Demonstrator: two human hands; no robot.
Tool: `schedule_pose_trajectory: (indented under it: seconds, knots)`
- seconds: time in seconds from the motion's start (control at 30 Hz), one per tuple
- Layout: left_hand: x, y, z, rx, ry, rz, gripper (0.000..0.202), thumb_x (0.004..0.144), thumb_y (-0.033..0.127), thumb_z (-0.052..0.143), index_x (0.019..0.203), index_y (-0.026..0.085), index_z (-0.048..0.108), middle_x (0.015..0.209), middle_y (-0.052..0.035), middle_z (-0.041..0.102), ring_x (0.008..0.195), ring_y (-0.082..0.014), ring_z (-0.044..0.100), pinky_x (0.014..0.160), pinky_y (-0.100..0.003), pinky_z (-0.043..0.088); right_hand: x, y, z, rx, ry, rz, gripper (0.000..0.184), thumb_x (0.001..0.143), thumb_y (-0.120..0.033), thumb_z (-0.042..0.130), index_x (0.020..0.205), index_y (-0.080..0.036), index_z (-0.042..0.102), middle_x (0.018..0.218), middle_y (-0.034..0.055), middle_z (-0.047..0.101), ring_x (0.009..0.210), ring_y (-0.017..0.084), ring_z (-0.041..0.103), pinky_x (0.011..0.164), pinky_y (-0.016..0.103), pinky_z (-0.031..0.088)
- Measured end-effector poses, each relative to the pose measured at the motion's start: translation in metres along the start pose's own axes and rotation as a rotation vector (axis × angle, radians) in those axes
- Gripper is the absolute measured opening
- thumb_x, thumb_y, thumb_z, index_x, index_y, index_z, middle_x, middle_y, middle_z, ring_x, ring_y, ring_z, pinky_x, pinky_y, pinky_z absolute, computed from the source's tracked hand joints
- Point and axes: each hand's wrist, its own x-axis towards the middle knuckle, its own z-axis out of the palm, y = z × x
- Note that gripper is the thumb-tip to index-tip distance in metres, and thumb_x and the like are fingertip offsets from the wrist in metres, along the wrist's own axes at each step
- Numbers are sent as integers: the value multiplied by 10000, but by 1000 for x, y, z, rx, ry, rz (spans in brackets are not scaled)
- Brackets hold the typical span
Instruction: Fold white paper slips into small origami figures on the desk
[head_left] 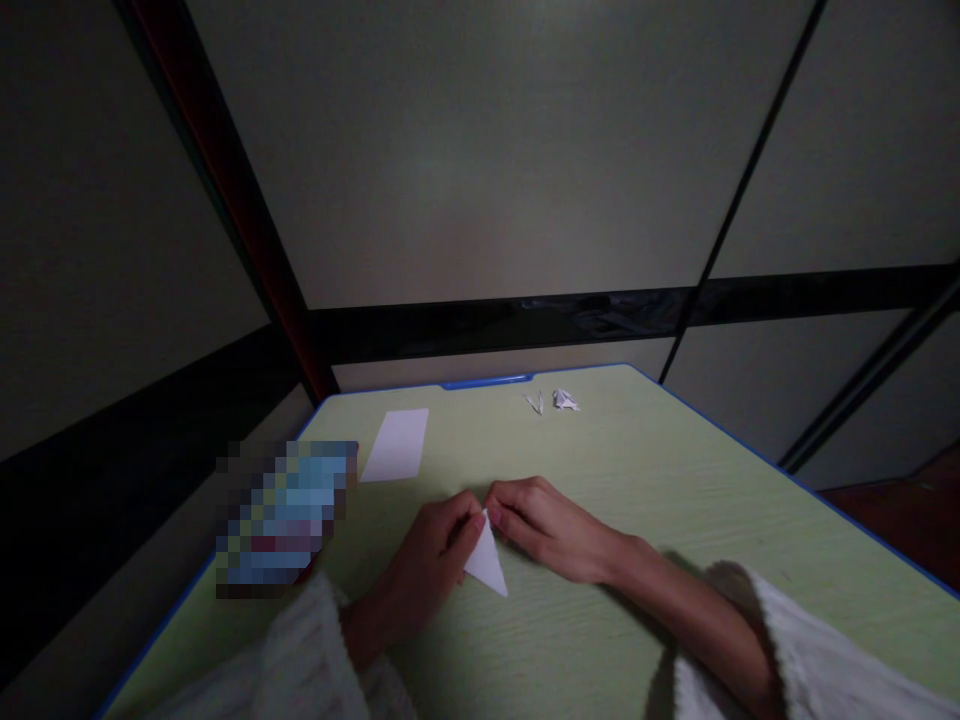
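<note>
A small white folded paper triangle [486, 562] rests on the light green table [645, 500], near its middle. My left hand [431, 570] has its fingers curled and pinches the paper's upper left edge. My right hand [544, 525] comes in from the right, fingers curled, and pinches the paper's top tip. The fingertips of both hands meet at that tip. Both forearms wear white knitted sleeves.
A flat white sheet of paper [396, 445] lies to the far left of my hands. Two small folded white paper pieces [555, 401] sit by the table's far edge. A blurred bluish object [281, 515] lies at the left edge. Dark-framed wall panels stand behind.
</note>
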Motion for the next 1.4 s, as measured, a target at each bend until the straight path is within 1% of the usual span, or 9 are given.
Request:
schedule_pose_trajectory:
  seconds: [0.17, 0.27, 0.47, 0.6, 0.73, 1.0, 1.23, 1.33, 1.4]
  knots:
    - [-1, 5, -1, 184, 13, 78, 237, 731, 221, 378, 500, 175, 395, 474, 50, 396, 478, -96, 376, 452, -207, 263, -1, 1, -2, -202, -55, -53, 182, 778, -132, 315, 636, -149, 426, 572, -13, 426, 510, 73, 375, 490, 189, 278]
    - [-1, 6, -1, 245, 14, 88, 235, 726, 191, 373, 492, 175, 385, 473, 52, 372, 482, -97, 362, 461, -212, 252, -1, 0, -1, -251, -69, -53, 182, 779, -138, 318, 628, -151, 419, 567, -14, 426, 501, 71, 368, 484, 190, 267]
    - [-3, 7, 1, 229, 87, 134, 238, 710, 176, 395, 473, 167, 415, 473, 43, 390, 493, -98, 362, 461, -209, 248, -1, 0, -1, -214, -81, -54, 206, 790, -153, 310, 617, -152, 421, 551, -18, 418, 498, 69, 366, 479, 184, 268]
    - [-4, 7, 1, 195, 60, 125, 238, 719, 184, 389, 486, 165, 436, 460, 47, 370, 476, -95, 358, 445, -202, 248, -2, 1, -4, -153, -124, -61, 207, 805, -175, 284, 660, -152, 430, 579, -11, 433, 513, 73, 372, 484, 181, 285]
    - [-4, 5, 1, 302, 74, 170, 249, 725, 181, 386, 477, 169, 404, 457, 47, 368, 462, -93, 362, 452, -208, 249, -1, 0, -3, -131, -95, -37, 184, 772, -140, 319, 615, -152, 414, 543, -28, 390, 488, 64, 345, 461, 179, 261]
    - [-8, 1, 0, 616, 112, 367, 190, 736, 109, 346, 579, 169, 435, 539, 4, 456, 512, -111, 436, 510, -222, 301, 2, -2, 9, 113, -18, 88, 171, 705, -91, 332, 547, -158, 335, 497, -56, 305, 480, 52, 289, 435, 165, 224]
    - [-10, -1, -1, 673, 132, 481, 191, 729, 83, 337, 607, 170, 457, 560, -13, 484, 508, -115, 444, 510, -231, 301, 3, -2, 11, 262, 4, 144, 162, 695, -97, 342, 544, -156, 329, 516, -52, 296, 505, 56, 275, 446, 171, 222]
    - [-10, 2, -2, 577, 137, 431, 193, 738, 111, 339, 587, 174, 442, 548, 2, 461, 510, -111, 432, 507, -227, 301, 4, -1, 11, 367, -6, 165, 168, 695, -101, 344, 537, -155, 326, 510, -55, 275, 489, 52, 254, 432, 166, 210]
    - [-9, 5, -2, 425, 132, 308, 216, 755, 165, 344, 549, 176, 412, 516, 22, 421, 488, -103, 413, 478, -217, 294, 5, 1, 10, 472, -36, 153, 169, 703, -103, 339, 542, -153, 334, 502, -60, 270, 469, 46, 241, 423, 162, 209]
